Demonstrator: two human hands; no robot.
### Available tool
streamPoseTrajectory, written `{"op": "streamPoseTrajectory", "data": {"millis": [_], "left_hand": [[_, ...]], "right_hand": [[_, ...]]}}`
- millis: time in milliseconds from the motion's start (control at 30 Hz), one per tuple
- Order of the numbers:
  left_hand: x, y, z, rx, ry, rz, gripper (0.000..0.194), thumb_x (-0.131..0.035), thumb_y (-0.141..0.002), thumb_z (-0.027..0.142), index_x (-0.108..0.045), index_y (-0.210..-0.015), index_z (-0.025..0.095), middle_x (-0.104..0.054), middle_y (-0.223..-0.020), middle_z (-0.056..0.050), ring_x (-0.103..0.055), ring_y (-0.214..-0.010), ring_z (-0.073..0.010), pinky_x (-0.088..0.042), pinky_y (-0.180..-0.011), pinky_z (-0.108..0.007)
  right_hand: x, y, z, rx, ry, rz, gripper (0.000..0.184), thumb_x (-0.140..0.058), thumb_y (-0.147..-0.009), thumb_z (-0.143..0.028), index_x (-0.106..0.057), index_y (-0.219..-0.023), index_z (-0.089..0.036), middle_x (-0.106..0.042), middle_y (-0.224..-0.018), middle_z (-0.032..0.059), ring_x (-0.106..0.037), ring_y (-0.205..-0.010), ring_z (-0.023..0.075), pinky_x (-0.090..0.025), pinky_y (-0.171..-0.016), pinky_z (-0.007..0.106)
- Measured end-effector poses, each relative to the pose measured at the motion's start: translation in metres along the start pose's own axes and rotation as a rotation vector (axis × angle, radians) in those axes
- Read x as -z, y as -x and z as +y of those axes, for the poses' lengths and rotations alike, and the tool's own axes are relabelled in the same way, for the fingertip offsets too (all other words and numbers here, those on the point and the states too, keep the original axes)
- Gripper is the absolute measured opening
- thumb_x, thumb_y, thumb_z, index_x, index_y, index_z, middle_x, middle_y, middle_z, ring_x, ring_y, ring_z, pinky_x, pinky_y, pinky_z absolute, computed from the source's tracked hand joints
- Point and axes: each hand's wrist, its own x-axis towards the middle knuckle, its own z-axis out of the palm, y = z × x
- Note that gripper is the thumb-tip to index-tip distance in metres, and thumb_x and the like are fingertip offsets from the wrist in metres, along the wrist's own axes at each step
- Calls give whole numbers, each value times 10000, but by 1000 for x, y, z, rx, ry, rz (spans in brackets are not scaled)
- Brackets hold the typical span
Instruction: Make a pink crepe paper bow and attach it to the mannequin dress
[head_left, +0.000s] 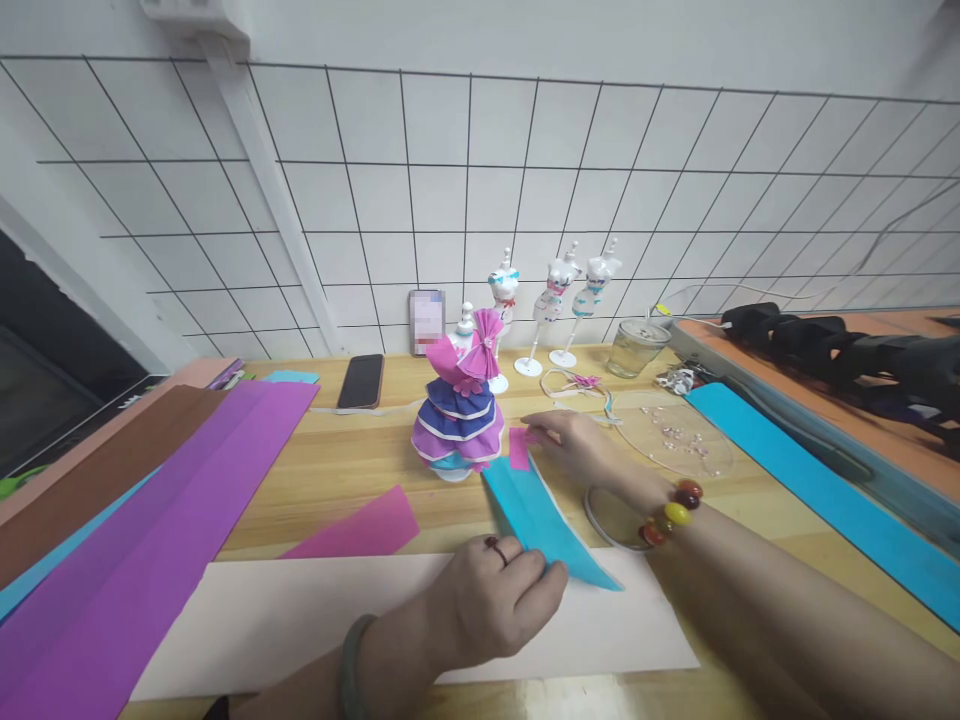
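Note:
My left hand (499, 597) is closed, fingers curled, over the white paper strip and against the near edge of a blue crepe paper piece (551, 525); what it holds, if anything, is hidden. With its fingertips pinched together, my right hand (577, 447) grips the upper corner of a small pink paper piece (518, 452). That pink piece overlaps the far end of the blue paper. Just left of it stands a mini mannequin in a tiered paper dress (459, 410), purple and navy with white trims and a pink bow.
Three white mini mannequins (553, 290) stand near the wall, beside a glass jar (637, 345). Purple paper (172, 530) lies left, a blue strip (825, 490) right. A pink sheet (360, 527), white paper strip (300, 610), phone (361, 381) and clear bead tray (679, 440) share the table.

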Motion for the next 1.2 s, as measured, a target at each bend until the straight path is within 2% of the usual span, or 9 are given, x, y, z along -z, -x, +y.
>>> {"op": "streamPoseTrajectory", "data": {"millis": [67,233,333,433,567,700,800,1000,1200], "left_hand": [[-1,0,0,3,-1,3,162,-461,-812,122,-539,-954,120,-506,-587,7,-465,-528,-120,-304,-420,-257],[-1,0,1,5,-17,15,155,-458,-809,115,-541,-939,127,-507,-574,8,-456,-512,-117,-284,-408,-251],[-1,0,1,4,-23,3,156,-449,-816,115,-538,-943,132,-502,-571,9,-457,-519,-113,-288,-415,-240],[-1,0,0,-3,-30,4,145,-451,-818,119,-537,-934,126,-498,-572,12,-459,-519,-112,-294,-413,-237],[0,1,-1,-18,-42,39,150,-470,-810,120,-542,-941,118,-504,-572,9,-455,-518,-110,-311,-416,-235],[3,1,2,-59,-48,18,173,-472,-811,131,-534,-971,106,-510,-592,4,-466,-522,-111,-329,-416,-236],[11,-3,6,-120,-36,7,170,-471,-812,133,-531,-968,100,-520,-606,-2,-479,-523,-106,-347,-416,-228],[36,-22,14,-166,1,19,199,-441,-823,128,-540,-986,75,-563,-634,-31,-517,-554,-110,-422,-456,-233],[59,-16,25,-159,-44,-27,205,-446,-828,154,-546,-998,97,-582,-664,-34,-507,-519,-97,-430,-429,-223]], "right_hand": [[2,5,0,44,19,-1,231,-407,-874,-261,-618,-951,-210,-667,-837,55,-584,-735,179,-387,-666,282],[-10,14,-15,301,269,-166,204,-396,-877,-173,-600,-895,-163,-651,-765,89,-570,-704,195,-374,-703,328],[-17,14,-20,299,286,-176,198,-398,-859,-113,-594,-868,-137,-645,-768,119,-570,-726,220,-376,-714,359],[-15,13,-13,180,112,-86,211,-386,-872,-154,-589,-928,-159,-651,-808,102,-583,-758,218,-405,-728,359],[-3,21,8,-116,-242,145,230,-433,-856,-278,-533,-1046,-195,-657,-839,59,-617,-754,191,-477,-687,330],[18,46,25,-447,-796,348,322,-617,-736,-323,-561,-1020,-181,-649,-776,31,-644,-705,172,-512,-705,324],[34,69,30,-595,-1034,422,369,-701,-666,-310,-588,-997,-191,-647,-756,15,-646,-671,153,-535,-645,285],[50,97,24,-704,-1300,422,344,-766,-587,-219,-630,-901,-180,-656,-712,4,-656,-619,132,-566,-591,232],[35,106,31,-717,-1379,402,345,-777,-579,-203,-634,-891,-169,-685,-730,14,-679,-677,151,-574,-642,205]]}}
